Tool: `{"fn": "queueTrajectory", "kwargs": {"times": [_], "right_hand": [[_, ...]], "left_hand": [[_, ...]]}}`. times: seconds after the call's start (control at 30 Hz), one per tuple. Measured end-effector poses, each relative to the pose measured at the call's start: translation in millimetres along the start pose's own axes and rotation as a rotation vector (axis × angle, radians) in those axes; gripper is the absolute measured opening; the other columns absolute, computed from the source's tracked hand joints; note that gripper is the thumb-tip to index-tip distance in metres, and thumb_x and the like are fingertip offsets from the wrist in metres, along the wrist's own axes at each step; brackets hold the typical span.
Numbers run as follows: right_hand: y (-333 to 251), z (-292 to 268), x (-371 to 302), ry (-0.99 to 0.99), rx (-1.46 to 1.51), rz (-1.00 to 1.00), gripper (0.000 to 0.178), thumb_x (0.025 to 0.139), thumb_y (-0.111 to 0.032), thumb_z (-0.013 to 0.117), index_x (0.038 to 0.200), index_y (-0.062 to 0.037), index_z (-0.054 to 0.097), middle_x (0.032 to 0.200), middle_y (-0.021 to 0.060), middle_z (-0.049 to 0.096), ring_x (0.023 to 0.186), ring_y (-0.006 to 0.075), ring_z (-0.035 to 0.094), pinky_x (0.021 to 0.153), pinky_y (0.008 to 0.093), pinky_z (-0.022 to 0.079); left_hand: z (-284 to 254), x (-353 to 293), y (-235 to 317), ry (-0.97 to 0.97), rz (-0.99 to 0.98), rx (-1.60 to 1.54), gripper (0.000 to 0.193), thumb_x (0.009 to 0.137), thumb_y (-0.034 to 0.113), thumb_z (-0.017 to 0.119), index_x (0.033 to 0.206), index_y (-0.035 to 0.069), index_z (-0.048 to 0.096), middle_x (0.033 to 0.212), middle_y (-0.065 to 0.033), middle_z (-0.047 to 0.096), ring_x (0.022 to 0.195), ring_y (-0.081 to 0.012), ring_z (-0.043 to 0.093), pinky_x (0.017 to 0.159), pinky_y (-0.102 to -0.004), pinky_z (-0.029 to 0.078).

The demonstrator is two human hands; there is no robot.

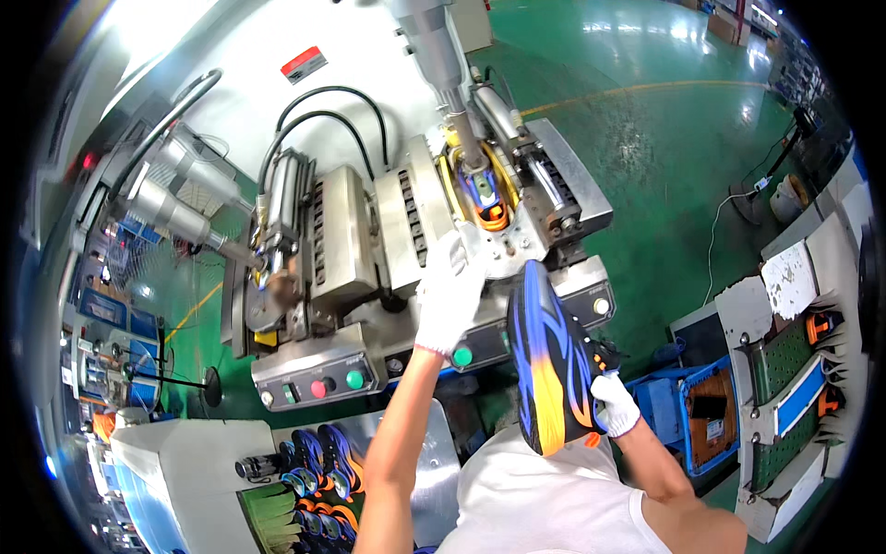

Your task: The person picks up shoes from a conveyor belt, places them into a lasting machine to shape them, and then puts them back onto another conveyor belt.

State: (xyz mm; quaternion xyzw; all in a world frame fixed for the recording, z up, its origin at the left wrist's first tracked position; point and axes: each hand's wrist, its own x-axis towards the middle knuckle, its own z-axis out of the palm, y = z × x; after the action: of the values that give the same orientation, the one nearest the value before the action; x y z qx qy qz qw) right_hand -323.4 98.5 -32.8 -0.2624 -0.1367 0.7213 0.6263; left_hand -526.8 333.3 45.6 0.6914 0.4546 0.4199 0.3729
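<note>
- Closest up: white top (535,503) on the wearer's torso, and the shoe (544,369) is held just beyond it, in front of the machine.
- That shoe's black with blue streaks and a big yellow patch. Long axis runs almost straight away from the body, with the far end a touch left.
- Narrower end points out at the machine, broad yellow end points back at the wearer. Lace side faces right. Can't swear which end's the toe.
- Right hand (616,406), white glove, is gripping the shoe on its right side, down by the broad end.
- Left hand (450,286), also gloved, is open with nothing visible in it, fingers pointing away in front of the machine. Can't tell if it's touching the metal.
- Lower left, more shoes (318,462) in similar colours; off right, a blue crate (687,425).
- Then the control panel (337,363) with red and green buttons, and the machine (346,245) behind it.
- Second shoe (482,189) sits under a press rod (466,138), orange end toward the wearer.
- Way back: black hoses (346,90), green floor (637,138).
</note>
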Motion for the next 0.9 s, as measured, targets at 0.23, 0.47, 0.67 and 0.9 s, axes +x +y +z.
{"fn": "queueTrajectory", "kwargs": {"times": [0.23, 0.47, 0.67, 0.9], "right_hand": [[-34, -32, -15, 0.400, -0.078, -0.119, 0.063, 0.080, 0.005, 0.066, 0.142, -0.0025, 0.054, 0.122, 0.0100, 0.069, 0.102, 0.0233, 0.071, 0.089, 0.0393, 0.061], [-39, -35, -42, 0.620, -0.100, -0.143, 0.080, 0.074, 0.011, 0.069, 0.149, -0.0054, 0.048, 0.118, 0.0101, 0.069, 0.086, 0.0214, 0.070, 0.074, 0.0361, 0.060], [-51, -30, 19, 0.529, -0.496, -0.239, 0.059, 0.080, 0.005, 0.067, 0.136, -0.0076, 0.056, 0.100, 0.0058, 0.069, 0.081, 0.0166, 0.069, 0.077, 0.0338, 0.059], [-91, 49, 142, 0.414, -0.611, -0.248, 0.035, 0.088, -0.001, 0.075, 0.122, 0.0006, 0.070, 0.115, 0.0090, 0.073, 0.096, 0.0191, 0.071, 0.089, 0.0365, 0.058]], "left_hand": [[91, 184, -87, 0.163, -0.399, 0.443, 0.084, 0.079, 0.048, 0.078, 0.138, -0.005, 0.051, 0.126, -0.0274, 0.066, 0.121, -0.0378, 0.065, 0.104, -0.0407, 0.049], [121, 257, -160, 0.052, -0.530, 0.701, 0.064, 0.073, 0.035, 0.079, 0.120, -0.002, 0.060, 0.112, -0.0252, 0.072, 0.110, -0.0408, 0.069, 0.096, -0.0434, 0.055], [48, 234, -94, -0.084, -0.477, -0.021, 0.023, 0.079, 0.016, 0.079, 0.094, 0.001, 0.069, 0.082, -0.0036, 0.068, 0.066, -0.0108, 0.062, 0.061, -0.0287, 0.052], [-45, 52, -29, 0.048, -0.168, -0.169, 0.033, 0.087, 0.019, 0.075, 0.114, 0.001, 0.069, 0.097, -0.0065, 0.073, 0.084, -0.0167, 0.067, 0.081, -0.0360, 0.055]]}}
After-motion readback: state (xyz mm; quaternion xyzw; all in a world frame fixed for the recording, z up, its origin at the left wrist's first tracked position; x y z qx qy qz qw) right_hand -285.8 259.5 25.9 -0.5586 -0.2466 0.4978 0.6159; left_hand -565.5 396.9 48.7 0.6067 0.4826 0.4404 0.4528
